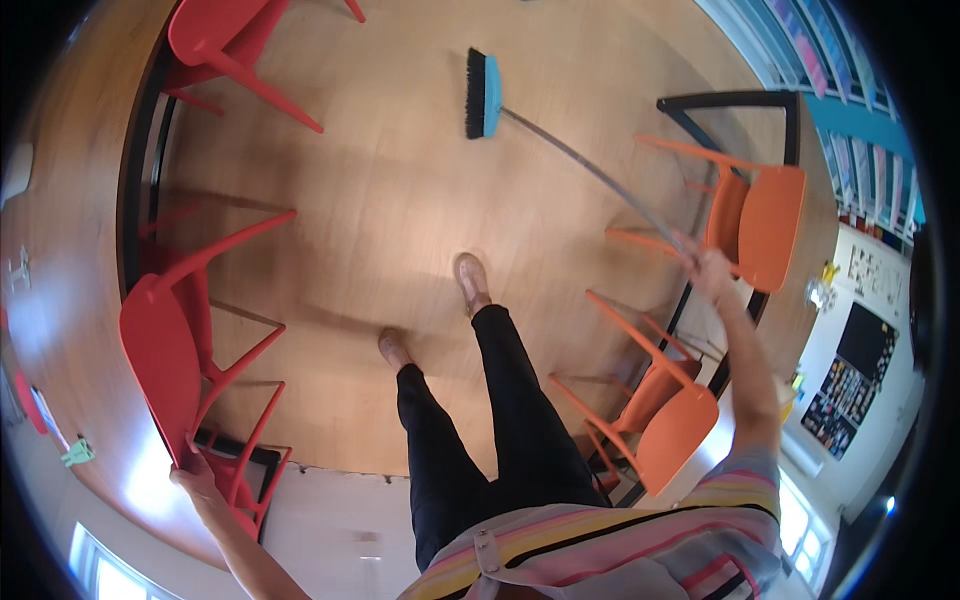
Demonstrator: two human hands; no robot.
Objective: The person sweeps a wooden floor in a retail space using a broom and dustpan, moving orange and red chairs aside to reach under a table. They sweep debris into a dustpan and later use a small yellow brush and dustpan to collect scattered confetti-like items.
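My right hand point(712, 275) is closed around the upper end of a broom's grey handle point(600, 175), beside the orange chairs. The handle slants away to the far middle, where the blue broom head point(491, 96) with black bristles rests on the wooden floor. At the lower left, my left hand point(196, 474) grips the edge of a red chair's backrest point(165, 360), near the table edge. Its fingers are partly hidden behind the backrest.
A long wooden table point(60, 240) runs down the left, with another red chair point(225, 45) farther along it. Two orange chairs, one far point(772, 225) and one nearer point(680, 440), stand at the black-framed table point(730, 100) on the right. My feet stand on the wooden floor point(350, 200).
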